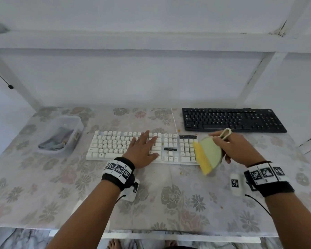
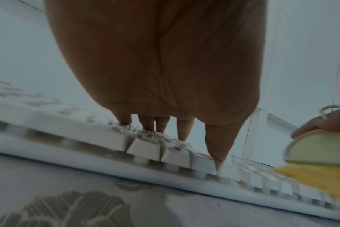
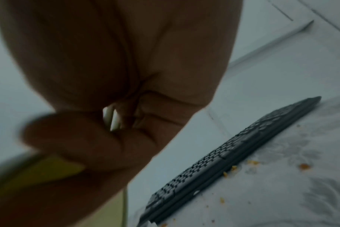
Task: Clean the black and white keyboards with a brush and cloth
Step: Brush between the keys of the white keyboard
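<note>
Two keyboards, one brush: layout read from left to right.
Container: a clear plastic container (image 1: 61,135) stands at the left of the table (image 1: 169,203), well apart from both hands; a crumpled grey item lies in it, possibly the cloth, though this cannot be confirmed.
White keyboard: the white keyboard (image 1: 115,146) lies across the middle of the table, long axis running left to right, parallel to the near edge.
Left hand: the left hand (image 1: 142,150) lies flat on the keys right of the keyboard's centre, fingers straight and spread, grasping nothing; the left wrist view shows fingertips (image 2: 182,136) resting on keycaps. It appears to steady the keyboard.
Brush: the brush (image 1: 207,154), pale green body with yellow bristles, hangs over the right end of the white keyboard at the number pad, bristles pointing down and left, touching or just above the keys; contact cannot be told.
Right hand: the right hand (image 1: 235,148) has fingers curled round the brush handle, its loop protruding above the knuckles.
Key relation: the uncleaned length of the white keyboard lies to the left of the brush, along the keyboard's long axis; a sweep would likely run leftward toward the flat left hand, which stands in the path.
Black keyboard: the black keyboard (image 1: 233,120) lies farther back and to the right, nearer the right hand, long axis also left to right.
Crumbs: orange crumbs (image 3: 304,166) dot the table beside it.
</note>
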